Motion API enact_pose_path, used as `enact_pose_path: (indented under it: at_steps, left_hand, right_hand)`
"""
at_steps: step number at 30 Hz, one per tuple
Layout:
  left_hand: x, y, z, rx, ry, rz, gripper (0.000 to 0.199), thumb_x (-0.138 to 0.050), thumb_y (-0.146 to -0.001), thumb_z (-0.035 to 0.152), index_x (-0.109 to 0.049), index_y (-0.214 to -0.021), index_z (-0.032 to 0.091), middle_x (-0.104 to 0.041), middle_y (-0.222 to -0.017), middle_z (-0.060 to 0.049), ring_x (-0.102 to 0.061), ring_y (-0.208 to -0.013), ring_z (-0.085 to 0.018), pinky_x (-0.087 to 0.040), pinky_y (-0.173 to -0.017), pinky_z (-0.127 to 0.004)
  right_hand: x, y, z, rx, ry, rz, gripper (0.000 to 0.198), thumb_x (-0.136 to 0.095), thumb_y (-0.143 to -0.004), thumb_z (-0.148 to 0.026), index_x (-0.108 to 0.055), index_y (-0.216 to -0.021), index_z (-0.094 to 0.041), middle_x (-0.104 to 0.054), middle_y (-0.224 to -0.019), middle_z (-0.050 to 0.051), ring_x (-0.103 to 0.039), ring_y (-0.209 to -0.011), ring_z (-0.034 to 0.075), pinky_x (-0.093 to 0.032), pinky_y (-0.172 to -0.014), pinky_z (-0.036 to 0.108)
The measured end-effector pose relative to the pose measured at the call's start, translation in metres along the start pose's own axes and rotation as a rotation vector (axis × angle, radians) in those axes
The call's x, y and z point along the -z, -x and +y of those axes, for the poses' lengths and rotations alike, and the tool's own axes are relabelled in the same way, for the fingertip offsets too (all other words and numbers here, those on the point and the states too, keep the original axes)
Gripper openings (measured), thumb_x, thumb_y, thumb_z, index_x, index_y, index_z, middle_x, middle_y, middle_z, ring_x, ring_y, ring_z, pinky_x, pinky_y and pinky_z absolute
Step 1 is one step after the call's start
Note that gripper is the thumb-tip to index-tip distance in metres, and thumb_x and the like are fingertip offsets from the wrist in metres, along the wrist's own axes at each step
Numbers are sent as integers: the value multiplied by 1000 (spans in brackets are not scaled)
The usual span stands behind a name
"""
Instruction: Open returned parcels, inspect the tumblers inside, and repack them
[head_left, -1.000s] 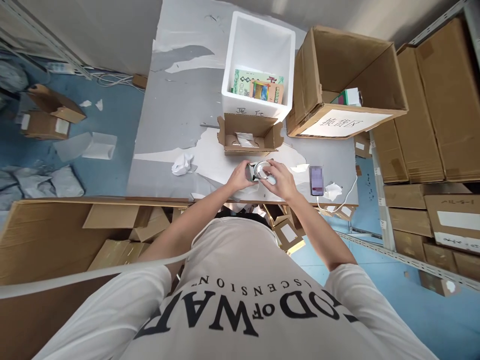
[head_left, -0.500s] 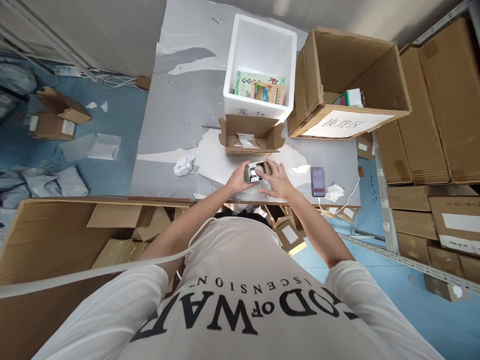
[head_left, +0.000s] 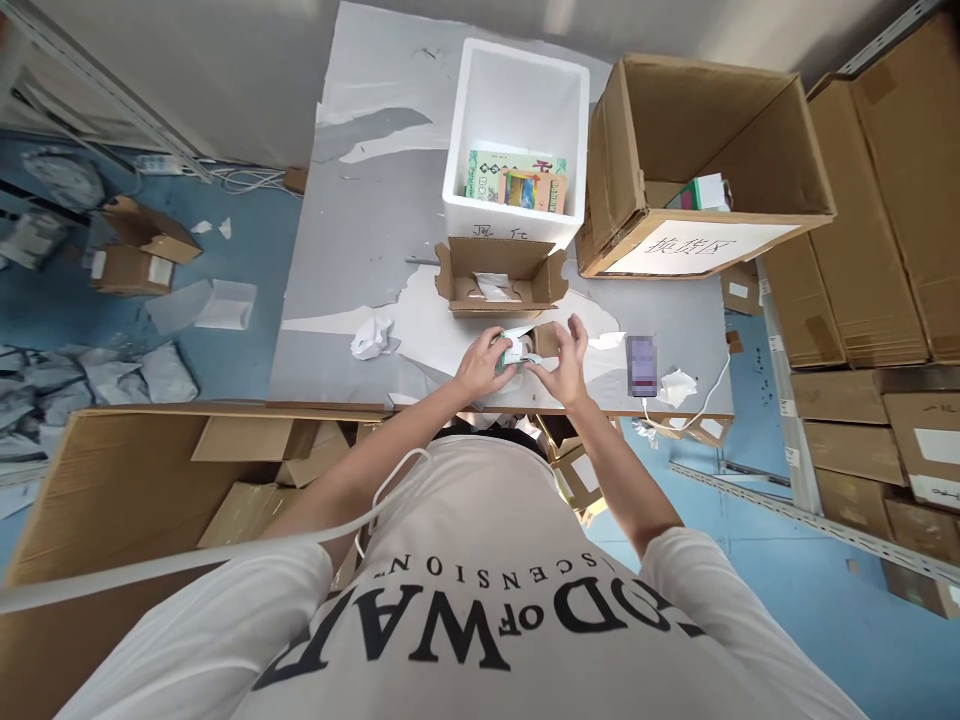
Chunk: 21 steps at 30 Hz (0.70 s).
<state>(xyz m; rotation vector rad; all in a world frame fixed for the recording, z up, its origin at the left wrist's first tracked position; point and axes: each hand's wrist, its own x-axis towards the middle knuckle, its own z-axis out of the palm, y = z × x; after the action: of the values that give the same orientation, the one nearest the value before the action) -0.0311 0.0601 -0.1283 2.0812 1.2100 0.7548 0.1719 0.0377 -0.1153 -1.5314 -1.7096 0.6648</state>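
My left hand [head_left: 480,364] is closed round a small green-and-white carton [head_left: 515,352], just above the table's front part. The carton's end toward the right is open, its white flaps standing out and brown inner card [head_left: 547,340] showing. At that open end, my right hand [head_left: 568,366] grips the carton's edge between thumb and fingers. What lies inside cannot be made out. Directly behind the hands stands an open brown cardboard box [head_left: 502,305] with white paper or plastic in it.
A white foam box [head_left: 517,222] holding printed packs stands behind, beside a large open carton [head_left: 705,245] with a labelled front. Crumpled paper [head_left: 372,338] lies left; a phone [head_left: 642,366] on a cable lies right. Shelved cartons [head_left: 847,420] line the right side.
My right hand has shifted slightly right, its fingers coming off the carton's top to its open end. The carton has turned, showing its green side and spread flaps. The view has shifted slightly.
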Motion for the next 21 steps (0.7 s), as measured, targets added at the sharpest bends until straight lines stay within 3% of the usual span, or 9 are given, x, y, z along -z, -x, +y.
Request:
enact_pose_path:
  at_steps: [2, 5, 9, 11, 13, 17, 21]
  left_hand:
    - [1, -2, 1, 21, 12, 17, 28, -56, -86, 38, -57, -108, 21, -48, -129, -14, -55, -119, -26, -48, -99, -41]
    - [1, -3, 1, 33, 77, 36, 23, -53, -89, 38, -57, -103, 21, -50, -124, -12, -55, -115, -24, -47, -100, -40]
    - [0, -2, -2, 16, 136, 18, 25, -57, -89, 41, -56, -104, 21, -50, -125, -12, -55, -116, -23, -46, -100, -39]
    - [-1, -2, -2, 31, 145, 29, 26, -57, -89, 42, -56, -104, 21, -51, -126, -12, -56, -116, -23, -46, -100, -38]
    - [-1, -3, -3, 58, 154, 36, 26, -58, -89, 42, -55, -104, 21, -52, -126, -12, -57, -115, -23, -47, -99, -39]
    - [-4, -1, -4, 96, 207, 21, 29, -60, -89, 44, -52, -106, 22, -54, -129, -12, -56, -119, -23, -47, -101, -41]
    - [-10, 4, -12, 132, 273, 28, 41, -65, -85, 48, -48, -112, 22, -54, -136, -15, -55, -125, -25, -47, -103, -45]
  right_hand:
    - [-6, -2, 4, -105, -170, 19, 95, -71, -67, -70, -33, -140, -23, -38, -144, 22, -46, -132, 32, -51, -97, 49]
    - [-11, -10, 10, -174, -359, -28, 91, -74, -64, -68, -36, -133, -25, -56, -126, 16, -59, -112, 26, -56, -86, 42]
    - [-12, -25, 9, -72, -152, -114, 60, -67, -75, -63, -52, -118, -23, -60, -115, 12, -59, -106, 25, -54, -88, 45]
    - [-13, -29, 6, 39, 0, -147, 46, -58, -84, -59, -59, -109, -21, -58, -121, 15, -54, -117, 29, -48, -98, 51]
    - [-15, -28, 3, 123, 83, -180, 43, -48, -90, -58, -60, -108, -21, -54, -132, 18, -45, -130, 31, -38, -107, 56]
    - [-19, -23, 3, 212, 131, -312, 59, -27, -95, -63, -56, -123, -19, -34, -155, 17, -22, -148, 32, -28, -113, 60]
    - [-14, -28, 1, 327, 273, -458, 72, -16, -96, -64, -38, -147, -19, -21, -161, 15, -5, -151, 35, -22, -114, 63]
